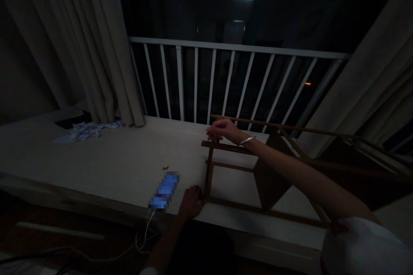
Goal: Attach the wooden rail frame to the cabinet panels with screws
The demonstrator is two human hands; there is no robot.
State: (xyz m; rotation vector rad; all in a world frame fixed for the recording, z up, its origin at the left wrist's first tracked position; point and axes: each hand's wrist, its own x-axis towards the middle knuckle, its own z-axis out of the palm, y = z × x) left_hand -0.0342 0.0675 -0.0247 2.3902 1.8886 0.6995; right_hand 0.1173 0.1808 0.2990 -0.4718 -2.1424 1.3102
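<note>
A brown wooden rack [232, 205] with slim bars and dark panels lies on its side on the pale ledge, stretching off to the right. My left hand [192, 203] is closed around its near left corner, at the end of the lower bar. My right hand [224, 130], with a silver bangle on the wrist, is just above the left end of an upper bar [219, 146]. Its thumb and fingers are pinched together; whatever is between them is too small and dark to make out. Small dark pieces [165, 167] lie on the ledge left of the rack.
A lit phone [165, 191] with a white cable [146, 230] lies by the ledge's front edge. Crumpled papers [85, 131] rest at the left under a curtain [97, 51]. White railings [213, 81] stand behind the ledge [129, 159], before a dark window. The scene is dim.
</note>
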